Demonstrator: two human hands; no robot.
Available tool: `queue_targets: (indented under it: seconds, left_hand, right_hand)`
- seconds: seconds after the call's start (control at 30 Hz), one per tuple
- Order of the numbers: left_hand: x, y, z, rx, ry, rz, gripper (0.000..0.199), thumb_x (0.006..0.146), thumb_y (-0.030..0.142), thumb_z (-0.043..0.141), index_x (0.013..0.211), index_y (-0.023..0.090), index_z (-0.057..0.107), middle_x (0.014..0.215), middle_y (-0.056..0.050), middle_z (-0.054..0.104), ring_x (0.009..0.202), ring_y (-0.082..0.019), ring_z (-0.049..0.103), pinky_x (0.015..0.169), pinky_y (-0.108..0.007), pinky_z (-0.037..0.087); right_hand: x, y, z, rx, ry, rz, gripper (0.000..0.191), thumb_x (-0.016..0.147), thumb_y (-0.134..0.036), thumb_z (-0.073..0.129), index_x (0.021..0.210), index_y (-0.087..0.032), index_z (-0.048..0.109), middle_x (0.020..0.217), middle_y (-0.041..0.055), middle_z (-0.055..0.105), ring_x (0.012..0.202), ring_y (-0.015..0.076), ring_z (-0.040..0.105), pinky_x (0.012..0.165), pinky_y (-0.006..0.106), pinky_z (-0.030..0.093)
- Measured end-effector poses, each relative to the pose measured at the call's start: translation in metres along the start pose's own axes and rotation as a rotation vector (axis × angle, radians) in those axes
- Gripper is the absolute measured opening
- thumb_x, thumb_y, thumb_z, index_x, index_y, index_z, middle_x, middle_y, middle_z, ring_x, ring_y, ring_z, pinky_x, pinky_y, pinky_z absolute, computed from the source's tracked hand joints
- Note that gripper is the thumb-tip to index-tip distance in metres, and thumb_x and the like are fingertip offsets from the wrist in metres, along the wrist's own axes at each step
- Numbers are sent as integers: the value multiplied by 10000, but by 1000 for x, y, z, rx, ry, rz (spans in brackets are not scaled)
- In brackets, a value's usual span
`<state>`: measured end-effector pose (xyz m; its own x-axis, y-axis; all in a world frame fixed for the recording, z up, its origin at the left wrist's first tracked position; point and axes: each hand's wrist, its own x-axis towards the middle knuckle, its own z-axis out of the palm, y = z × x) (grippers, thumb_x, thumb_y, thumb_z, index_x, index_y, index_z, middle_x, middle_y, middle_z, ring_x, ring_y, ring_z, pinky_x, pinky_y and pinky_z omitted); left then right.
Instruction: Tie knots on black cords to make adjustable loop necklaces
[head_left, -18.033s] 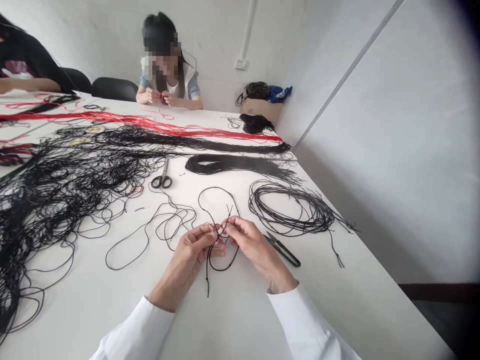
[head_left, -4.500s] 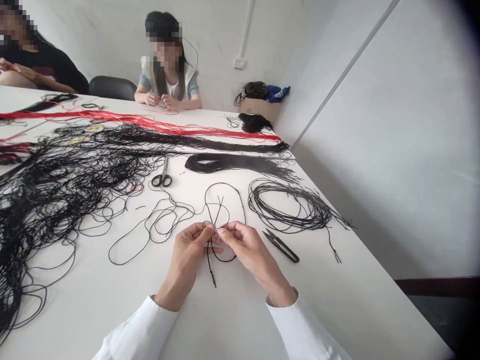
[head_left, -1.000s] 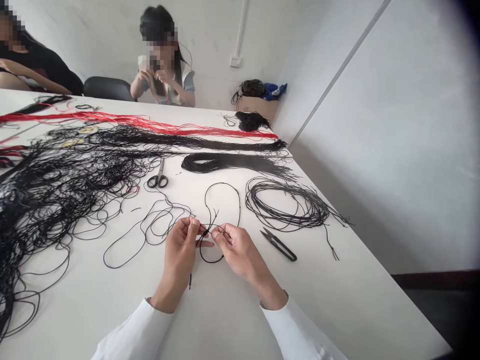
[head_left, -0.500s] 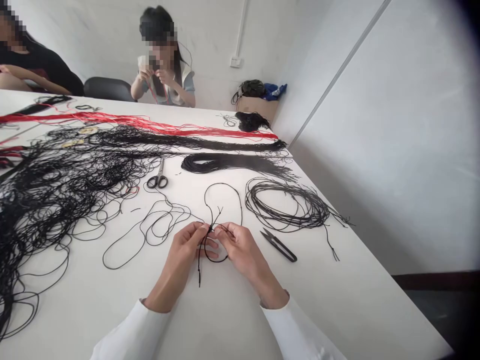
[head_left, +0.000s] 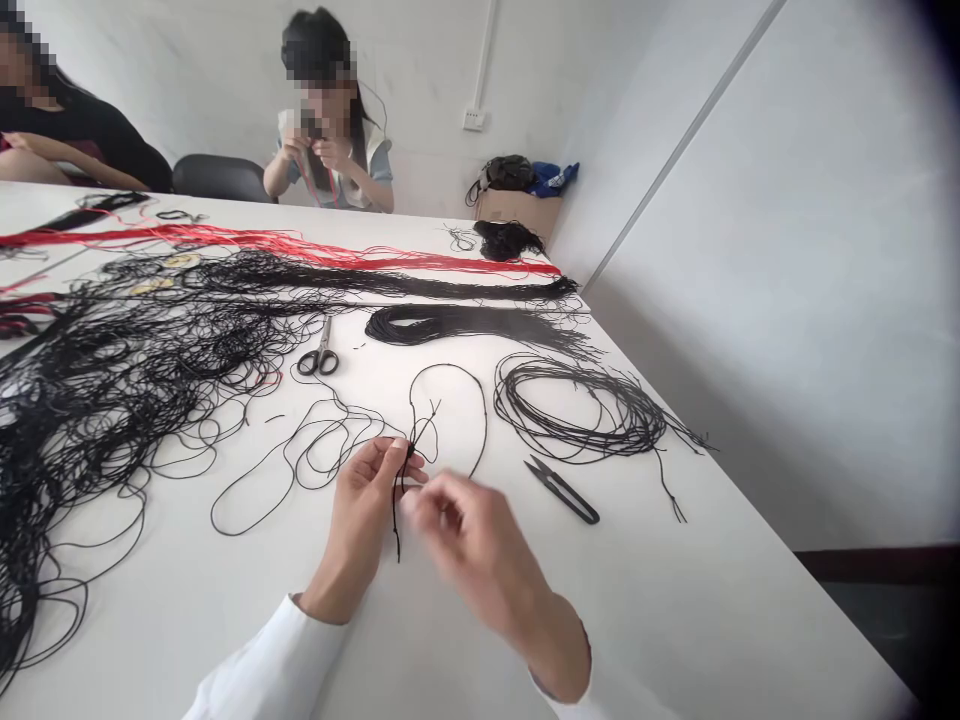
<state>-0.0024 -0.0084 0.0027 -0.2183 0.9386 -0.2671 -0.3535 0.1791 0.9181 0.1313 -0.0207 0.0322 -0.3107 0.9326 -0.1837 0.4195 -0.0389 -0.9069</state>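
Observation:
My left hand (head_left: 367, 500) pinches a knot in a thin black cord (head_left: 486, 410) between thumb and fingertips. From the knot, the cord makes a wide loop on the far side, a short forked end sticks up, and a knotted end hangs below. Close beside it, slightly nearer to me, is my right hand (head_left: 469, 530), blurred by motion. Its fingers are curled and closed at a strand just under the knot; the exact grip is smeared. Another loose length of thin black cord (head_left: 259, 530) trails across the table to the left of the hands.
Black thread snips (head_left: 562, 490) lie right of my hands, below a coiled cord bundle (head_left: 510, 400). Scissors (head_left: 322, 358) rest near a large black cord tangle (head_left: 150, 370). Beyond are a folded black hank (head_left: 465, 325) and red cords (head_left: 315, 252). Two people sit across the table (head_left: 675, 600).
My right hand has moved down and toward me from the knot, and the small loop under the knot has been drawn in. The left hand keeps its pinch, shifted slightly left.

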Motion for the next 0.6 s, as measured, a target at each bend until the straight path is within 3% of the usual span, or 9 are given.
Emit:
queue_targets:
  seconds: [0.07,0.13,0.23,0.4,0.6]
  left_hand:
    - [-1,0,-1,-6,32,21,354,807,504,745,771,182,603,773,-20,634,700,-156,616,676,-303,590]
    - [-2,0,-1,2,35,40,335,829,502,726,785,189,615,779,-11,627,705,-155,617,707,-321,599]
    - [-4,2,-2,3,17,41,323,846,502,709,799,195,619,781,-6,623,701,-151,610,699,-319,598]
    - [-5,4,-3,9,-5,29,323,861,496,696,794,194,604,766,-6,619,675,-143,596,683,-302,588]
    - [-3,2,-2,50,-12,35,320,878,492,681,796,191,607,731,-1,607,646,-139,583,657,-288,572]
  right_hand:
    - [-9,-6,10,-5,-266,63,454,864,-604,600,637,-217,529,566,-19,499,510,119,396,493,275,313]
    - [-13,-9,17,-11,-376,109,522,838,-619,630,554,-215,461,511,-26,453,473,108,361,470,282,278]
    - [-10,-9,22,9,-410,110,522,843,-577,638,532,-213,429,498,-31,430,467,100,336,465,285,258]
    - [0,-8,22,75,-487,159,337,758,-467,737,647,-206,556,616,-18,550,552,120,452,504,267,320]
    - [2,-3,25,70,-476,134,356,777,-455,705,599,-205,525,574,-17,524,532,121,447,491,273,309]
